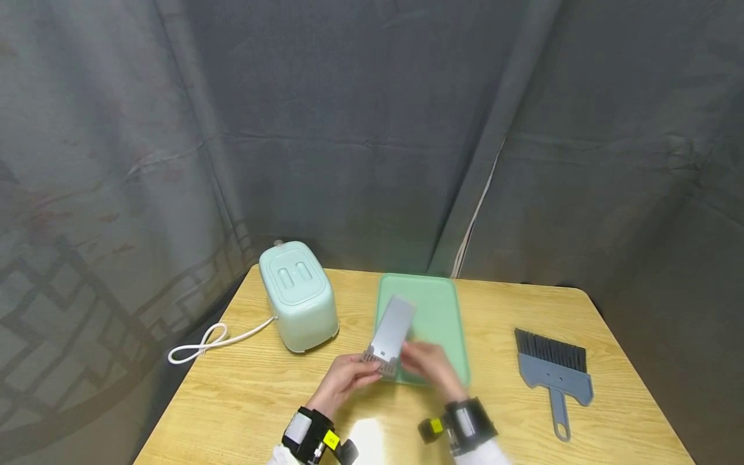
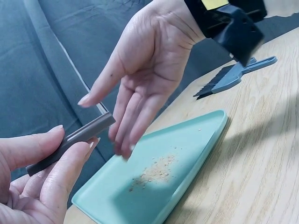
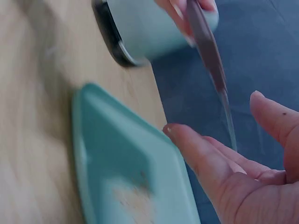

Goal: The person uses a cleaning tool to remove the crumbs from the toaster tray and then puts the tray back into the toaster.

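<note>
My left hand (image 1: pixel 349 373) pinches the slotted dark grey end of a flat silver crumb tray (image 1: pixel 392 326), thumb on one side and fingers on the other. The crumb tray tilts upward over a mint green tray (image 1: pixel 438 307). In the left wrist view, pale brown crumbs (image 2: pixel 158 171) lie scattered on the green tray. My right hand (image 1: pixel 431 363), blurred in the head view, is held beside the crumb tray. Its fingers are extended and grip nothing, as the right wrist view shows with the fingers (image 3: pixel 201 161) close to the thin metal sheet.
A mint toaster (image 1: pixel 308 297) stands at the back left, its white cord (image 1: pixel 223 341) looping past the table's left edge. On the right lies a grey-blue hand brush (image 1: pixel 555 378) with dark bristles. A grey curtain (image 1: pixel 349 161) hangs behind the wooden table (image 1: pixel 232 413).
</note>
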`<state>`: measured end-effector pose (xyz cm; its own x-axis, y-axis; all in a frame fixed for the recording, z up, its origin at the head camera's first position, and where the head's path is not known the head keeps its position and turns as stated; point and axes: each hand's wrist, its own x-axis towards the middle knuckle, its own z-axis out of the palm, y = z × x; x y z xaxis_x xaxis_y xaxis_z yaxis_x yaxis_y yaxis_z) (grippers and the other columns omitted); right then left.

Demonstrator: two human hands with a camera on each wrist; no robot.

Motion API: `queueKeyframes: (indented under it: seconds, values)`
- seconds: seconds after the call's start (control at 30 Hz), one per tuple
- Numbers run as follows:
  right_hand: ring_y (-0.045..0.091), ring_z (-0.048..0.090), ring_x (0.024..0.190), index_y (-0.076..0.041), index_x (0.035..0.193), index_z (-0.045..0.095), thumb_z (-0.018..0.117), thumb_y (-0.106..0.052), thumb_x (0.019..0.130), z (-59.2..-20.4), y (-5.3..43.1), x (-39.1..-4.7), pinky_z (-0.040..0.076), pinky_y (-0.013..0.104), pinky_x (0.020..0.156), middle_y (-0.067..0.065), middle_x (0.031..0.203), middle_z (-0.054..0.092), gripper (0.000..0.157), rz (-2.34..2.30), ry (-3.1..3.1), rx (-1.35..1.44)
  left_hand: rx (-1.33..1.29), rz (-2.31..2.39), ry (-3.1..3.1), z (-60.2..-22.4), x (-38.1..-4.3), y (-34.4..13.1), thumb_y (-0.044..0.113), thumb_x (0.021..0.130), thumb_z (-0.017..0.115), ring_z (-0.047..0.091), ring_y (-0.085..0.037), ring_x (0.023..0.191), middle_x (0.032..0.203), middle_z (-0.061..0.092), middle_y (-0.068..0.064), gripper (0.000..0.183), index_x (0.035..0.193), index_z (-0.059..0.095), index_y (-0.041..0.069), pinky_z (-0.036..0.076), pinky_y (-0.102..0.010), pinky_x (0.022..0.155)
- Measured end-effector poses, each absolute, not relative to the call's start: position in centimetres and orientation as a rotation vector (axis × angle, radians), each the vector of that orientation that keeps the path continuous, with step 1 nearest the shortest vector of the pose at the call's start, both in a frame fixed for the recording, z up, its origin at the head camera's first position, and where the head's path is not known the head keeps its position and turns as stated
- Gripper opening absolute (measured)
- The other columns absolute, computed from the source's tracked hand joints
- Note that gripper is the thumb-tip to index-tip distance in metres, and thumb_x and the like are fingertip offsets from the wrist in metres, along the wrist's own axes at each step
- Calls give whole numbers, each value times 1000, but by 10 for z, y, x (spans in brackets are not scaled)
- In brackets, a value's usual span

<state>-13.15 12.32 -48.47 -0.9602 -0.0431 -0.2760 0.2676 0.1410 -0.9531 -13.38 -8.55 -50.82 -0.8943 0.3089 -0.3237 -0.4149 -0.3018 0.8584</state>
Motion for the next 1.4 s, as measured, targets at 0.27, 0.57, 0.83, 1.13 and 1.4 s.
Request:
queueKeyframes:
  seconds: [0.27,0.57,0.83,1.13,1.4]
  values:
    - [12,73,89,19,124,57,66,-11,100,-494,110,-130,67,21,85,16,105,75,40,-1953,1896,53,-131,2247,1507,-511,-132,-90,-11,95,62,76,-8,78,101,79,-15,39,130,52,-25,66,-18,80]
    - [12,74,87,16,119,62,68,-6,96,-498,98,-129,67,23,86,11,101,76,32,-1910,1895,16,-170,2235,1543,-513,-128,-103,-10,94,63,76,-9,81,99,79,-13,38,129,54,-24,66,-19,83]
    - [12,73,86,13,117,65,70,-7,95,-505,85,-128,67,22,85,8,99,77,30,-1873,1866,-15,-121,2140,1646,-516,-123,-123,-9,93,66,75,-8,77,96,79,-12,28,118,64,-21,67,-19,79]
    - [11,72,81,13,114,66,69,-3,93,-513,80,-125,66,17,77,8,97,75,27,-1831,1808,-41,-198,2093,1762,-514,-131,-159,6,102,62,75,-7,70,88,79,-11,32,114,64,-23,68,-22,73]
    - [8,70,72,12,111,68,70,-2,92,-524,71,-114,64,14,68,6,90,76,24,-1777,1794,-66,-219,2242,1776,-484,-148,-202,9,108,52,76,-6,80,90,79,-1,32,123,63,-17,68,-19,79]
